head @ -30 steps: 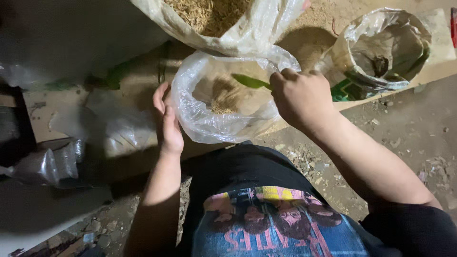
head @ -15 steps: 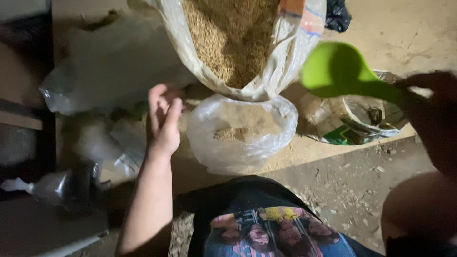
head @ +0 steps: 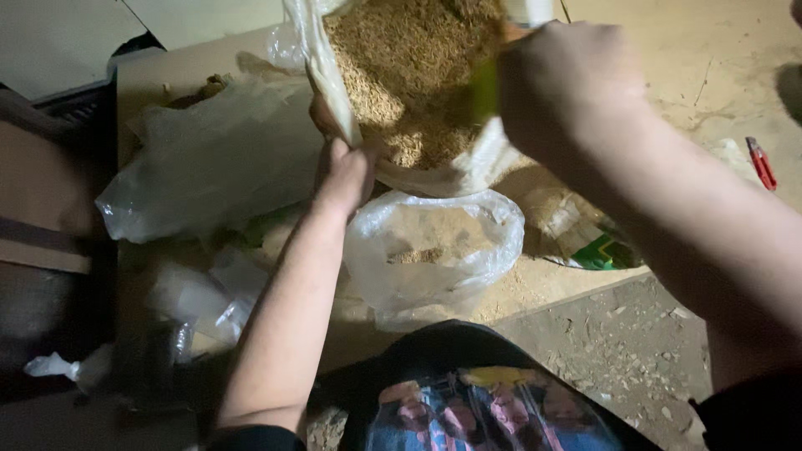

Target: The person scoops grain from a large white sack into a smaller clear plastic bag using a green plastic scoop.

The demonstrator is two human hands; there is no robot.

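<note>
The large white plastic sack of tan, husk-like grain [head: 409, 92] lies tilted with its mouth open toward the person, its long axis running away from them up the frame. The left hand [head: 344, 171] has its grip pinched on the sack's near left rim. The right hand [head: 568, 88] is closed on a green plastic scoop [head: 484, 88], only a blurred sliver of which shows at the sack's right rim, over the grain. Just below the sack's mouth sits a small clear plastic bag [head: 434, 250], open upward with a little grain inside, on the dusty cardboard surface [head: 551, 284]. A crumpled clear plastic sheet [head: 209, 167] lies left; a green-printed packet [head: 606, 250] and a red cutter [head: 760, 163] lie right.
</note>
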